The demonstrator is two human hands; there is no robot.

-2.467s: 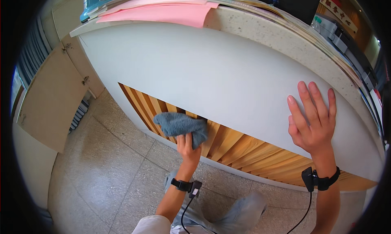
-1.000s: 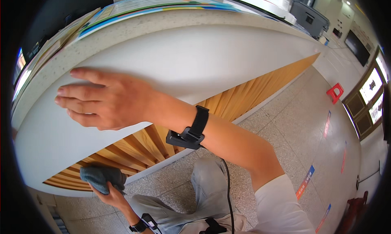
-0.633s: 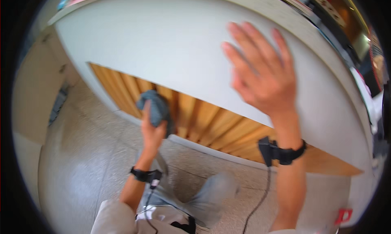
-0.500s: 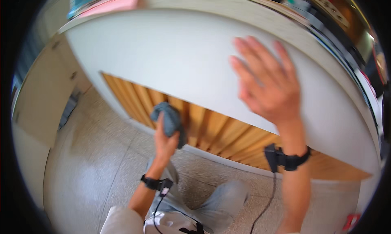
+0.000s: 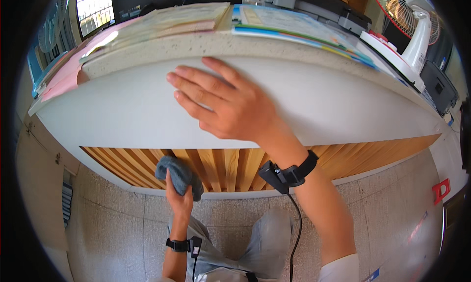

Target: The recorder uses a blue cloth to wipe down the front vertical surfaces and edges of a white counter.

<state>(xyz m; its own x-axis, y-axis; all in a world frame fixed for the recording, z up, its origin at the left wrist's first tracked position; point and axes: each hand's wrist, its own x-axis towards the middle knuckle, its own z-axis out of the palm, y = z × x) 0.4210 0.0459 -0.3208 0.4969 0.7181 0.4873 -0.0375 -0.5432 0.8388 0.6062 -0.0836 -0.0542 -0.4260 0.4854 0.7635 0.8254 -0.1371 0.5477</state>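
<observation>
Gripping a bunched grey-blue cloth, the left hand reached in from six o'clock and held it in front of the wooden slats, at about eight o'clock from the middle of the view. The cloth lay at twelve o'clock from the palm, and its long axis ran roughly from ten o'clock to four o'clock, close to the slant of the slats just beside it; its lower end overlapped the white base strip in the view. The left fingers were clamped on the cloth, though its folds hid most of them, and how hard it pressed on the wood could not be told. The left hand was plainly the nearer one. At about one o'clock from the cloth, well apart from it, the right hand lay over the smooth white panel, seemingly flat against it and holding nothing. Its fingers were straight and somewhat apart, pointing to ten o'clock, with the uppermost tip just below the speckled edge of the surface. Papers sat on that surface at eleven o'clock from the right hand.
</observation>
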